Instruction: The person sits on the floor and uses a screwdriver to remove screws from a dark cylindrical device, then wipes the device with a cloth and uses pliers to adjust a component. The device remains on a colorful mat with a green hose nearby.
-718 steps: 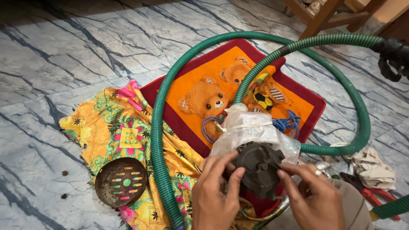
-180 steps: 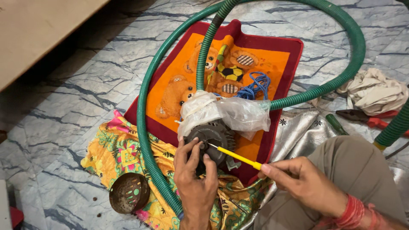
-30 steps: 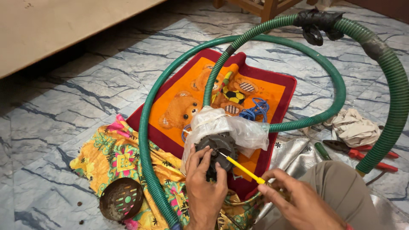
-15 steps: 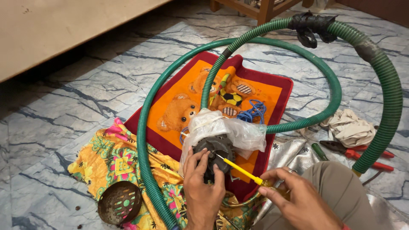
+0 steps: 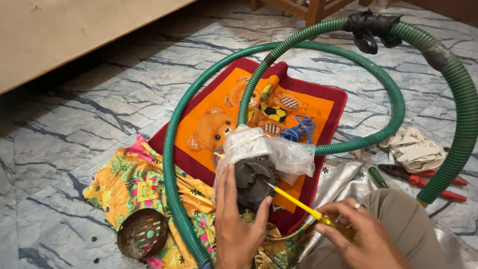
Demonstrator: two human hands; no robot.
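Observation:
My left hand (image 5: pixel 239 221) grips the dark grey round pump part (image 5: pixel 254 180), which sticks out of a clear plastic wrapping (image 5: pixel 269 149). My right hand (image 5: pixel 356 236) holds a yellow-handled screwdriver (image 5: pixel 298 203) whose tip touches the grey part near my left thumb. A green ribbed hose (image 5: pixel 172 164) runs from the wrapped unit and loops around it.
A red and orange mat with teddy bears (image 5: pixel 209 117) lies under the work, beside a flowery yellow cloth (image 5: pixel 132 179). A rusty round strainer (image 5: pixel 142 240) sits at the lower left. Red-handled pliers (image 5: pixel 423 178), a crumpled rag (image 5: pixel 411 149) and blue wire (image 5: pixel 298 130) lie to the right.
The view has shifted slightly. My hands and the screwdriver keep nearly the same hold on the grey part as half a second ago; long before, both hands held the part without a tool.

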